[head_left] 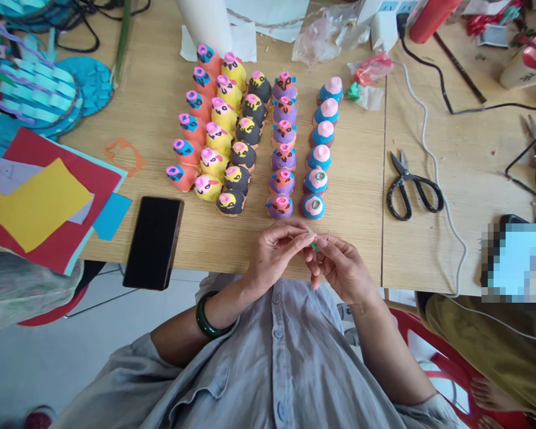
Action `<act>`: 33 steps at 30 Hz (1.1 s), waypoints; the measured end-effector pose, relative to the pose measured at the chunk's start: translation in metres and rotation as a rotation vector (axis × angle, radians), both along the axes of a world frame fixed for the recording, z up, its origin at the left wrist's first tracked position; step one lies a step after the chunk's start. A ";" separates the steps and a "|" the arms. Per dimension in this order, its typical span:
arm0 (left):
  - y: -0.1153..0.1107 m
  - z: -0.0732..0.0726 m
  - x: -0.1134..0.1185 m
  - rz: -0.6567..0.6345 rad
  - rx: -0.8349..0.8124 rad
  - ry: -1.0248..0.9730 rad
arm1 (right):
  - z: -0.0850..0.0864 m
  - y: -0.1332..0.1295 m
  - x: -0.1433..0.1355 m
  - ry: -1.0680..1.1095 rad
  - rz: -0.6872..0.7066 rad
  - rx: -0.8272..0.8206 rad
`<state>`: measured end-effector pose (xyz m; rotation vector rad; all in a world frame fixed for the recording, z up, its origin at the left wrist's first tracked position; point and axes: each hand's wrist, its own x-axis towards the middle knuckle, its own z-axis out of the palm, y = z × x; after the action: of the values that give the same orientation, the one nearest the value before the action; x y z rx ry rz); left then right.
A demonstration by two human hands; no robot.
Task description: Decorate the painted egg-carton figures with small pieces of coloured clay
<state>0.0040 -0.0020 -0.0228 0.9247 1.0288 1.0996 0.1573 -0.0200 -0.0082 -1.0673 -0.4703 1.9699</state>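
Observation:
My left hand [282,247] and my right hand [342,262] meet at the table's front edge. Pinched between their fingertips is a small bit of green modelling clay [314,244], mostly covered by the fingers. Just beyond my hands stands a row of blue clay figures with pink tops [318,157]. The nearest two in that row carry a green ring [315,204] on top. To their left are rows of purple figures [283,157], black figures [243,156], yellow figures [218,137] and orange figures [187,152], with coloured clay details.
A black phone [154,241] lies at the front left, near coloured paper sheets [49,202]. Black-handled scissors [413,186] rest on the right beside a white cable [435,161]. Plastic wrap [321,36] and a white roll [205,27] are at the back. Another person's leg [486,339] shows at right.

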 end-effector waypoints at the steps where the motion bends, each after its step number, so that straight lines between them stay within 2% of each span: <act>1: 0.000 0.000 0.000 0.009 0.001 -0.005 | 0.000 0.000 0.000 -0.001 -0.004 0.004; 3: 0.000 0.000 0.000 0.006 0.005 -0.017 | 0.000 0.000 -0.001 -0.004 -0.024 0.006; 7: 0.000 0.003 0.000 -0.102 -0.037 -0.030 | 0.001 0.002 -0.001 0.007 -0.042 0.009; 14: -0.001 0.000 0.001 -0.016 0.002 -0.007 | 0.000 0.001 -0.001 0.001 0.000 -0.002; 20: 0.001 0.004 0.001 -0.055 -0.052 -0.065 | 0.001 0.001 -0.001 -0.001 -0.003 -0.006; 24: 0.000 0.005 0.001 0.018 -0.056 -0.025 | 0.002 0.003 -0.002 0.002 0.019 -0.023; 30: 0.000 0.008 0.000 -0.117 -0.140 -0.063 | 0.001 0.003 -0.002 0.027 -0.015 -0.021; 33: 0.000 0.009 0.000 -0.056 -0.110 -0.035 | 0.001 0.002 -0.001 0.033 -0.011 -0.018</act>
<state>0.0045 -0.0023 -0.0142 0.8380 1.0187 0.9996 0.1558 -0.0176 -0.0077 -1.0451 -0.4288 1.9820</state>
